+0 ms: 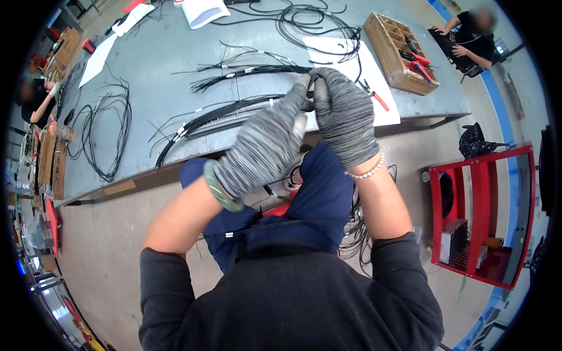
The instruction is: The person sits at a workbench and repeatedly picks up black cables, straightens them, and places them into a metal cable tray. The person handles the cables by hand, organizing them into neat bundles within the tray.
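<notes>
Hands on black cable bundle

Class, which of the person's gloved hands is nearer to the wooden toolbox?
Right. The right hand is below and left of the wooden toolbox in view; the left hand is farther left and lower.

Striped grey gloves, green bangle, beaded bracelet, black top

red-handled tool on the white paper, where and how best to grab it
Probably by the red handle, from the near right with the right hand: the tool lies slanted, handle end toward the person's side, dark head pointing away.
</notes>
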`<state>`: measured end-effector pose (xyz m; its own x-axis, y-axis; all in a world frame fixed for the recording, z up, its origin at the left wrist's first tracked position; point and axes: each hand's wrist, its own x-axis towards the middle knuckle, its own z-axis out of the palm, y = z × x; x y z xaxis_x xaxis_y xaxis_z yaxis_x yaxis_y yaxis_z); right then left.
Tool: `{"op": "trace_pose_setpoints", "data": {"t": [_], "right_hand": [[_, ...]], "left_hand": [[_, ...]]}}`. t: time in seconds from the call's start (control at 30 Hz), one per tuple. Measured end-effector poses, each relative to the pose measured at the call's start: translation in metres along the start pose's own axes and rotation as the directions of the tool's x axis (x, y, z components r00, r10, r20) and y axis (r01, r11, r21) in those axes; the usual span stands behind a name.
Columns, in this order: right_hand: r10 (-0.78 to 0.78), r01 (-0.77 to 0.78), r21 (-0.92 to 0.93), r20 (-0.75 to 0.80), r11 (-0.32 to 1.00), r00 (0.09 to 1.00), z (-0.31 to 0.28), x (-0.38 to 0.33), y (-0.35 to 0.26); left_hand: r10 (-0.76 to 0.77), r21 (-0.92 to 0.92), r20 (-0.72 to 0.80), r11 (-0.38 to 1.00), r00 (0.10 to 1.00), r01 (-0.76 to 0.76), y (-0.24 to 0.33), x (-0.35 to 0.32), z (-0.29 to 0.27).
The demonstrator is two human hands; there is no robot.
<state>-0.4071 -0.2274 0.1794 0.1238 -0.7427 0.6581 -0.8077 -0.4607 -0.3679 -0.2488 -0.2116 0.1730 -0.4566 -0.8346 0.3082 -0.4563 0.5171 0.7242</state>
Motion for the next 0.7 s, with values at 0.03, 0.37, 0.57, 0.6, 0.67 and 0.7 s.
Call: {"op": "trace_pose_setpoints", "data": {"t": [0.03,0.37,0.57,0.6,0.67,0.7], "right_hand": [[-0.001,0.001,-0.004,0.039,1.000,0.999,-0.005,-0.001,0.002],[-0.006,-0.003,-0.115,-0.080,0.993,0.997,0.011,-0.006,-0.009],[-0.040,0.011,0.184,0.158,0.983,0.987,-0.013,-0.029,-0.031],[-0.040,0.002,0.240,0.155,0.971,0.987,-0.023,-0.036,-0.023],[-0.022,-0.033,0.349,0.151,0.936,0.988,-0.040,-0.050,0.001],[0.001,-0.068,0.398,0.166,0.915,0.986,-0.045,-0.064,0.012]], "left_hand": [[0.033,0.026,0.018,0.999,0.999,-0.034,0.001,0.002,-0.008],[-0.050,0.320,0.095,0.947,0.994,0.017,0.019,-0.030,-0.006],[-0.001,-0.361,0.335,0.923,0.942,0.129,0.013,-0.092,-0.061],[-0.112,-0.504,0.467,0.781,0.877,0.368,0.016,-0.105,-0.082],[-0.174,-0.652,0.542,0.531,0.822,0.542,-0.008,-0.134,-0.091],[-0.214,-0.665,0.508,0.518,0.835,0.537,-0.024,-0.155,-0.086]]}}
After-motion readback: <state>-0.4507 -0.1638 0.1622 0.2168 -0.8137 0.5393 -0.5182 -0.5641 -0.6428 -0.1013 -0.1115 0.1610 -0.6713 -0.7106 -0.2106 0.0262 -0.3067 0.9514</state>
